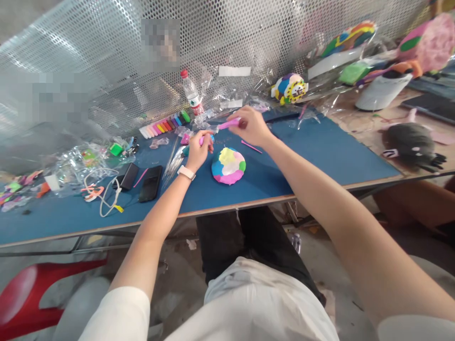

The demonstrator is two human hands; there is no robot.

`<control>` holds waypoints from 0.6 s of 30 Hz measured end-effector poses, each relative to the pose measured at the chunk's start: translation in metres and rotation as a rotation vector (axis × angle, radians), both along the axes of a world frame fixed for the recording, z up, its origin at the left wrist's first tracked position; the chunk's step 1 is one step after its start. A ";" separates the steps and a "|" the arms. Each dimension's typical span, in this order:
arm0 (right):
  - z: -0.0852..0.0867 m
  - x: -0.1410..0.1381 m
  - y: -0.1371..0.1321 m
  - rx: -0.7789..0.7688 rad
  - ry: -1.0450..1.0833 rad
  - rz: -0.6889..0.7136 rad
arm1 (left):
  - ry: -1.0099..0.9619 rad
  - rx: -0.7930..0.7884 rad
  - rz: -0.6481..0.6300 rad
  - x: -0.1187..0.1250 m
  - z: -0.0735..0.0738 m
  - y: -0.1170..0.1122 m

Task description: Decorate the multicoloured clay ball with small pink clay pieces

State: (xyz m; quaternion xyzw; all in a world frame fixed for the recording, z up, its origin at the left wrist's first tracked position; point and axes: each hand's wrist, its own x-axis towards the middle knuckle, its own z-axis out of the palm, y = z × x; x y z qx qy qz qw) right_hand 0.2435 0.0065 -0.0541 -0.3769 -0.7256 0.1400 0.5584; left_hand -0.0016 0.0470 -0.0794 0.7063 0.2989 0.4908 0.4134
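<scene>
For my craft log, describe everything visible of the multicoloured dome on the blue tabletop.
The multicoloured dome is a low, rounded mound with a slightly uneven outline. Its matte surface looks like modelling clay laid on in irregular patches: yellow toward the far side, whitish in the middle, pink-purple along the near edge, blue at left, green at right. It rests on the blue tabletop; neither the left hand nor the right hand appears to touch it. Its underside is hidden.

red-capped bottle [193,98], standing | black phone [150,183], flat | red chair [21,289] | perforated screen [213,33], behind
</scene>
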 end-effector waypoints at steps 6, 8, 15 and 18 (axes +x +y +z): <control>-0.013 -0.038 -0.007 -0.006 -0.191 0.111 | 0.007 -0.040 -0.090 0.015 0.004 -0.022; -0.016 -0.037 -0.007 -0.061 -0.119 0.141 | 0.063 -0.034 -0.085 0.014 0.006 -0.024; -0.011 -0.042 -0.006 -0.040 -0.051 0.040 | 0.184 0.187 0.083 0.010 0.026 -0.028; -0.009 -0.037 0.001 -0.004 -0.064 -0.043 | 0.225 0.351 0.192 0.000 0.032 -0.020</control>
